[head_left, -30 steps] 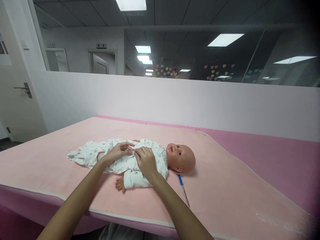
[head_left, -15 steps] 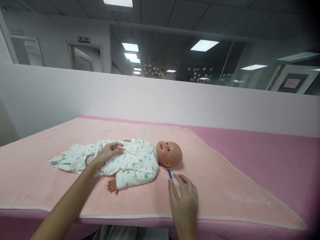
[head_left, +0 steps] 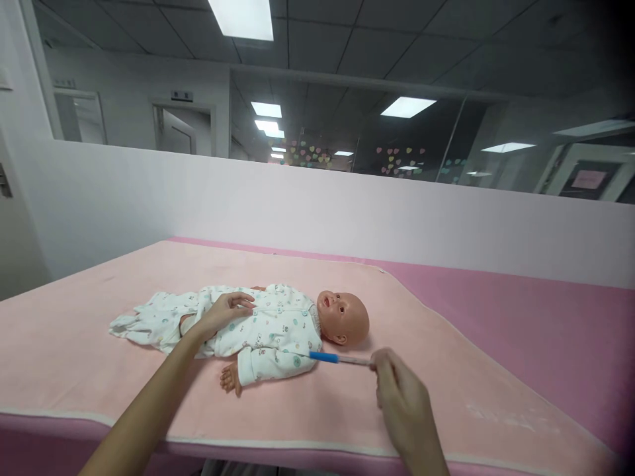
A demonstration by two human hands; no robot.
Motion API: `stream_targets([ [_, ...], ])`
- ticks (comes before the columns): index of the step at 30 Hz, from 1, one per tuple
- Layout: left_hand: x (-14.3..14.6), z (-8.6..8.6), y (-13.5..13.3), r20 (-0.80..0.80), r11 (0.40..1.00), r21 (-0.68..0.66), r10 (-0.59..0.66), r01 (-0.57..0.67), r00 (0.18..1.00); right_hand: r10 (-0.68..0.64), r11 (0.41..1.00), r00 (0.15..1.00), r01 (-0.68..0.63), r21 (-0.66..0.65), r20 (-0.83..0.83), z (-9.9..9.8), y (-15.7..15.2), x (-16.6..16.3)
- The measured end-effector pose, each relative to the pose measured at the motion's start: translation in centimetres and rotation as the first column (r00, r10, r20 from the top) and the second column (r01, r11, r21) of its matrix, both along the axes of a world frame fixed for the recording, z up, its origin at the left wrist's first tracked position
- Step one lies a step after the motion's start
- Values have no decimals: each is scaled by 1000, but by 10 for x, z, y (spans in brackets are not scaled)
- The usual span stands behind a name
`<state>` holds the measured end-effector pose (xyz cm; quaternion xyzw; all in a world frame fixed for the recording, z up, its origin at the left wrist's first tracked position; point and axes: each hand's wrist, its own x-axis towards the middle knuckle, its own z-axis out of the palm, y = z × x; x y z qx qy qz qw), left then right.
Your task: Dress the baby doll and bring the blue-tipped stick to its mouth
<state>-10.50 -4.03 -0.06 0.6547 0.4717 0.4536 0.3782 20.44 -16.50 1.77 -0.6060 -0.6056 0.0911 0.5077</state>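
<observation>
A baby doll (head_left: 342,318) lies on its back, its head to the right, dressed in a white printed romper (head_left: 278,330). My left hand (head_left: 225,315) rests on the doll's belly, fingers loosely bent and slightly apart, gripping nothing visible. To the right of the doll, my right hand (head_left: 399,393) pinches one end of a thin blue-tipped stick (head_left: 325,357). The stick points left, level, its blue end overlapping the doll's near shoulder in view. Whether it touches the sleeve cannot be told, nor can its exact kind.
A peach mat (head_left: 198,403) with a pale border covers most of the pink padded table (head_left: 546,311). Behind stands a low white wall (head_left: 347,211) with glass above it. A whitish mark (head_left: 510,418) shows on the mat at right.
My right hand has moved right and turned, swinging the stick from nearly upright in view to level, its blue end now leftward. My left hand stays on the doll. The view has tipped up slightly.
</observation>
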Motion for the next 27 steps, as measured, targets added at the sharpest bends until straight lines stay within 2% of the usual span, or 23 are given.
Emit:
stream_targets([
  [3,1,1,0,2,1000,2,0,0,1000,56,979,985,-22,202,-164,59,17,-9],
  [5,1,1,0,8,1000,-5,-5,5,1000,114,930,959,-11,369,-258,100,25,-10],
  [6,1,1,0,11,1000,-7,-8,8,1000,185,899,939,-43,435,-289,119,28,-9],
  [7,1,1,0,15,1000,-9,-10,10,1000,288,869,905,-109,483,-312,136,29,-8],
  [9,1,1,1,25,1000,-11,-12,13,1000,472,836,814,-292,464,-339,158,34,-7],
  [10,1,1,1,33,1000,-11,-15,15,999,532,821,786,-388,419,-315,161,37,-9],
  [12,1,1,1,45,1000,-15,-16,17,999,566,809,805,-501,308,-179,152,47,-17],
  [15,1,2,1,44,1000,-18,-19,20,999,465,851,879,-477,220,105,117,63,-36],
  [17,1,3,1,38,1000,-14,-25,26,999,385,871,907,-419,257,172,100,69,-42],
  [20,1,2,2,42,1000,-3,-31,31,999,404,868,915,-381,318,-7,99,73,-39],
  [23,1,1,4,55,999,6,-38,38,998,551,826,806,-492,276,-216,106,76,-32],
  [25,1,0,4,58,999,8,-35,35,998,550,833,811,-514,206,-199,104,78,-33],
  [27,1,1,4,54,999,9,-31,31,998,473,878,871,-453,158,-132,97,77,-37],
])
